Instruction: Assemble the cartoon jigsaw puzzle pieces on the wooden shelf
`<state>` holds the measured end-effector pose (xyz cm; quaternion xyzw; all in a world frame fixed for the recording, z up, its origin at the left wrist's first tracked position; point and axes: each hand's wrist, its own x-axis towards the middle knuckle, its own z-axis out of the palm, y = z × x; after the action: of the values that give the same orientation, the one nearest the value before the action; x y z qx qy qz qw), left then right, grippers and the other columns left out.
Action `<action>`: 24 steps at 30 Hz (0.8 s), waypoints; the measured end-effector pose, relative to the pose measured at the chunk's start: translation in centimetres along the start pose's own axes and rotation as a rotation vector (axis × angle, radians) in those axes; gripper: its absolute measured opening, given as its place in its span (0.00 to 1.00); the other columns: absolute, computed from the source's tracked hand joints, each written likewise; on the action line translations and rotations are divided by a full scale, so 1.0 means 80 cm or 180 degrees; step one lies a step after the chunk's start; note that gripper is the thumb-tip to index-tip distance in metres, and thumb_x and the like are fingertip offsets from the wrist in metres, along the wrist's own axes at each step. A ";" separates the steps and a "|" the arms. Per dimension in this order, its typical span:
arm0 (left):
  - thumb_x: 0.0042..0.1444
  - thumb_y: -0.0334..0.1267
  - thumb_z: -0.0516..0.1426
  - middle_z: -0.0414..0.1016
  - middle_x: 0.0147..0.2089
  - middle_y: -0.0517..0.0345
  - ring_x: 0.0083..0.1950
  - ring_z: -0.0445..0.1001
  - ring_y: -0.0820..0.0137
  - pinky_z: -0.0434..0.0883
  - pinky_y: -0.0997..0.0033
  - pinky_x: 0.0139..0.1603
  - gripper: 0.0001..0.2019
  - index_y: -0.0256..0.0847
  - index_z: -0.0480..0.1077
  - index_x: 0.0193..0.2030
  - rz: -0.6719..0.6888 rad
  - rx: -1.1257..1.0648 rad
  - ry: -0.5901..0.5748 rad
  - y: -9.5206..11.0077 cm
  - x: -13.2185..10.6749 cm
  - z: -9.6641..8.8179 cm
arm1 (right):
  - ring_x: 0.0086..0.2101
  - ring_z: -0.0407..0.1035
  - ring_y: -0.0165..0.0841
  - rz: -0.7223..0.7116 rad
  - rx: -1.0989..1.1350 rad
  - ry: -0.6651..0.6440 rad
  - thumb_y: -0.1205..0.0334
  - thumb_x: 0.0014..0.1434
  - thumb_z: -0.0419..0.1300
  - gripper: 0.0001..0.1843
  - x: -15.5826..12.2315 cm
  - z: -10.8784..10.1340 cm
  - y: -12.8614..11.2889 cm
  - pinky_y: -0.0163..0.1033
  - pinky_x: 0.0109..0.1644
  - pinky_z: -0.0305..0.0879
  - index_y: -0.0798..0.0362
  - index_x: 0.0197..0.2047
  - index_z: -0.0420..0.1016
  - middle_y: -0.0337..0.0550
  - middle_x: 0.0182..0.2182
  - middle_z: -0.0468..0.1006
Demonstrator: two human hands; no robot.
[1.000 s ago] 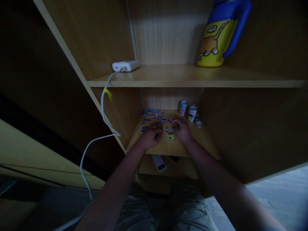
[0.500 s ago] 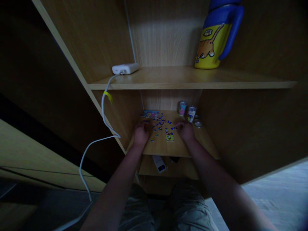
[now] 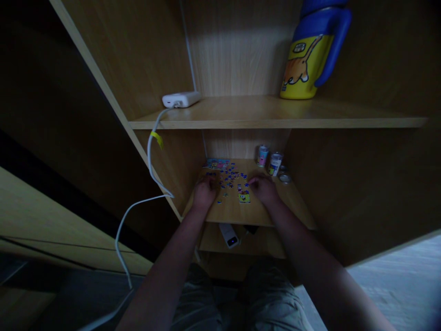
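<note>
Loose jigsaw puzzle pieces (image 3: 231,175), mostly blue, lie scattered over the middle shelf. A small joined section of puzzle (image 3: 244,196) with a yellow cartoon face sits nearer the front edge. My left hand (image 3: 205,191) rests at the left of the pieces, fingers curled in; whatever they hold, if anything, is hidden. On the right, my right hand (image 3: 263,187) has its thumb and fingertips pinched at a blue puzzle piece (image 3: 246,185), beside the joined section. At the back left lies a flat picture strip (image 3: 217,164) with cartoon figures.
Two printed cans (image 3: 262,156) (image 3: 275,164) stand at the back right, with round metal lids (image 3: 284,178) beside them. Above, the upper shelf (image 3: 241,123) carries a white power bank (image 3: 181,99) with a hanging cable (image 3: 149,156) and a blue-yellow bottle (image 3: 303,64). A white device (image 3: 228,235) lies below.
My right hand has moved slightly left, closer to the joined section, and now covers part of the pieces there. My left hand has shifted only slightly, its fingers more curled.
</note>
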<state>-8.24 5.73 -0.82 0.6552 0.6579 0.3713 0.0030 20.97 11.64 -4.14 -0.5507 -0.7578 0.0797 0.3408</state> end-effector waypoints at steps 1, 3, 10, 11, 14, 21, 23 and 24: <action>0.72 0.29 0.56 0.86 0.53 0.44 0.56 0.83 0.56 0.77 0.55 0.67 0.12 0.39 0.82 0.50 0.0018 0.0000 -0.0009 0.001 0.000 0.000 | 0.55 0.78 0.39 0.0050 -0.0040 0.0003 0.68 0.66 0.66 0.12 0.000 0.000 0.000 0.46 0.69 0.69 0.45 0.44 0.91 0.43 0.48 0.89; 0.71 0.29 0.57 0.86 0.53 0.44 0.57 0.83 0.56 0.77 0.55 0.67 0.12 0.39 0.82 0.50 0.0047 -0.0010 -0.0037 0.002 -0.001 -0.001 | 0.55 0.78 0.40 0.0145 -0.0114 -0.0010 0.69 0.66 0.65 0.13 0.001 -0.002 0.000 0.45 0.68 0.69 0.46 0.45 0.91 0.45 0.48 0.89; 0.70 0.29 0.57 0.86 0.53 0.43 0.56 0.84 0.55 0.78 0.55 0.65 0.12 0.40 0.83 0.51 -0.0008 -0.0001 -0.0136 0.005 -0.001 -0.003 | 0.57 0.78 0.41 0.0373 -0.0454 -0.0102 0.68 0.68 0.64 0.16 -0.001 -0.010 -0.006 0.44 0.67 0.71 0.47 0.51 0.92 0.49 0.54 0.88; 0.71 0.30 0.57 0.86 0.53 0.42 0.55 0.84 0.55 0.78 0.55 0.65 0.11 0.40 0.83 0.50 -0.0005 0.0002 -0.0126 0.005 -0.001 -0.003 | 0.57 0.79 0.42 0.0425 -0.0520 -0.0134 0.67 0.68 0.64 0.16 -0.002 -0.012 -0.008 0.44 0.67 0.71 0.46 0.53 0.92 0.49 0.55 0.88; 0.71 0.31 0.58 0.86 0.54 0.42 0.56 0.84 0.55 0.78 0.54 0.65 0.11 0.40 0.83 0.50 0.0038 -0.0010 -0.0090 0.004 -0.002 -0.003 | 0.56 0.80 0.42 0.0570 -0.0710 -0.0274 0.66 0.70 0.64 0.19 -0.004 -0.018 -0.011 0.43 0.64 0.73 0.45 0.59 0.90 0.51 0.57 0.87; 0.71 0.32 0.57 0.86 0.53 0.43 0.55 0.84 0.55 0.78 0.53 0.67 0.11 0.41 0.83 0.50 0.0036 -0.0044 -0.0119 0.002 -0.001 0.000 | 0.54 0.82 0.42 0.0756 -0.0909 -0.0419 0.68 0.72 0.60 0.21 -0.005 -0.027 -0.016 0.41 0.61 0.74 0.46 0.60 0.90 0.53 0.56 0.87; 0.70 0.31 0.58 0.86 0.53 0.43 0.55 0.84 0.55 0.78 0.53 0.66 0.11 0.40 0.82 0.50 0.0025 -0.0054 -0.0119 0.002 -0.001 0.000 | 0.53 0.82 0.41 0.0774 -0.0815 -0.0414 0.69 0.70 0.62 0.20 -0.005 -0.026 -0.015 0.41 0.60 0.74 0.45 0.57 0.91 0.51 0.56 0.87; 0.70 0.31 0.58 0.86 0.53 0.43 0.55 0.84 0.55 0.78 0.53 0.66 0.11 0.40 0.82 0.50 0.0019 -0.0062 -0.0118 0.002 -0.001 0.000 | 0.53 0.82 0.41 0.0768 -0.0760 -0.0387 0.70 0.69 0.63 0.20 -0.005 -0.025 -0.014 0.41 0.60 0.74 0.44 0.56 0.92 0.50 0.56 0.87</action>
<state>-8.07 5.65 -0.77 0.6639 0.6521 0.3655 0.0205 21.36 10.32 -2.22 -0.6683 -0.7095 0.0626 0.2146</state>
